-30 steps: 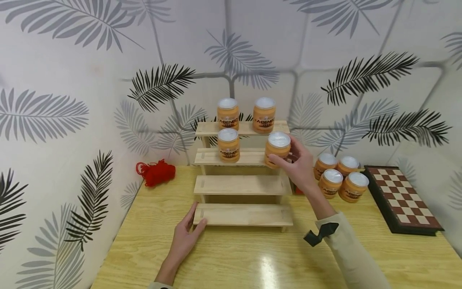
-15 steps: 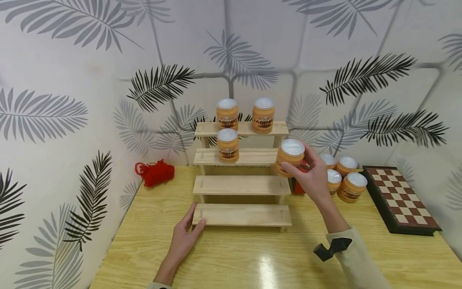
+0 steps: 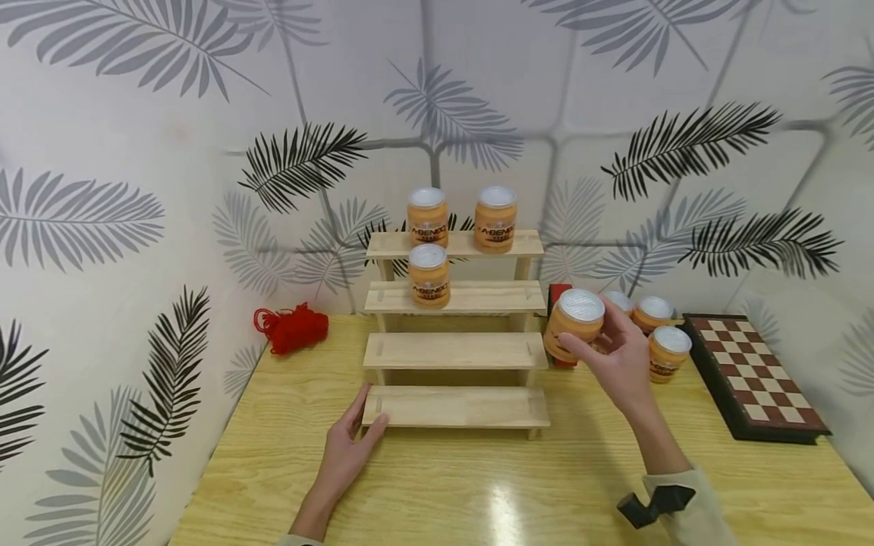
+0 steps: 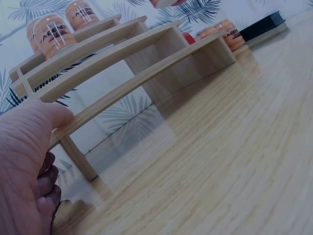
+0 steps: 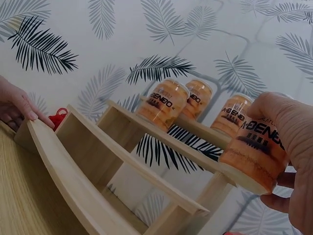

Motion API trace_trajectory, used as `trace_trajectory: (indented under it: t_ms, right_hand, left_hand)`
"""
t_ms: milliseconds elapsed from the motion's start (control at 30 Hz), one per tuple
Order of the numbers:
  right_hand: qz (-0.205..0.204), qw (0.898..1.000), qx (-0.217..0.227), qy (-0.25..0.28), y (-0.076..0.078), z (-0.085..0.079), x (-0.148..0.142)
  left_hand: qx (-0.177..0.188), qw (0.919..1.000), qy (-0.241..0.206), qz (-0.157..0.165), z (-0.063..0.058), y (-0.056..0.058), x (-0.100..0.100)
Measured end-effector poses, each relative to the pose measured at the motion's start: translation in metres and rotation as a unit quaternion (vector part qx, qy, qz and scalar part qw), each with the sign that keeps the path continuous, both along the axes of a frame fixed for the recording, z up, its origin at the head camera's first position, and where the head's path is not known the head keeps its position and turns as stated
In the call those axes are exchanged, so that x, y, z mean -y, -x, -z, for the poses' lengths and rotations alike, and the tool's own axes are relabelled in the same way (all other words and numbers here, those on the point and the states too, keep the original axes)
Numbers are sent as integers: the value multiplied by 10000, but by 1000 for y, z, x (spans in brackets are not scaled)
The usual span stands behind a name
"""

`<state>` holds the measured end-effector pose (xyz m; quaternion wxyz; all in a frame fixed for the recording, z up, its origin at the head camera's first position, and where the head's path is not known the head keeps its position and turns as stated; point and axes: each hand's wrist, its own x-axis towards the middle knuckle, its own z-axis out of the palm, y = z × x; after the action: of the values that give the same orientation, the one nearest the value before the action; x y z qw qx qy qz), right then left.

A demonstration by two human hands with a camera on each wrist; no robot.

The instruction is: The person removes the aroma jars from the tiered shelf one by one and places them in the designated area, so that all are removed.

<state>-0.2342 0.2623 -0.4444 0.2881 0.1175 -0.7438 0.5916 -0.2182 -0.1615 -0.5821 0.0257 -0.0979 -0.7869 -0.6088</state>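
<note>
My right hand (image 3: 624,368) grips an orange can (image 3: 572,327) with a silvery lid, the thumb across its front. The can is in the air just right of the stepped wooden shelf (image 3: 457,407); in the right wrist view its dark lettering faces the camera. My left hand (image 3: 344,447) holds the left end of the lowest step, thumb on top and fingers curled below, as the left wrist view shows. Two matching cans, a left one (image 3: 427,220) and a right one (image 3: 495,221), stand on the top step. Another can (image 3: 429,279) stands on the step below, at the left.
More cans (image 3: 669,353) cluster on the table (image 3: 437,485) at the right, partly behind my right hand. Beside them lies a chessboard box (image 3: 758,371). A red box (image 3: 560,296) stands behind the held can. Red yarn (image 3: 297,328) lies left, near the leaf-patterned wall (image 3: 478,76).
My right hand has carried the can away from the right end of the second step, rightward and lower. My left hand has stayed on the lowest step.
</note>
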Motion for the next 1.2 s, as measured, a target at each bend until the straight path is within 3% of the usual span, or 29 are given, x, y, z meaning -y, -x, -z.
trace_trajectory:
  t_ms: [433,767,1200]
  right_hand:
    - [185,9993,322,-31,-20,27,-20]
    - [488,9951,845,-156,-32,49,-36]
    - [840,9886,1217,-288,-38,95,-70]
  left_hand:
    - [-70,10000,30,-37,-1,-1,-1]
    - [-69,10000,5,5,-1,0,-1]
    - [-27,10000,-40,37,-2,-2,1]
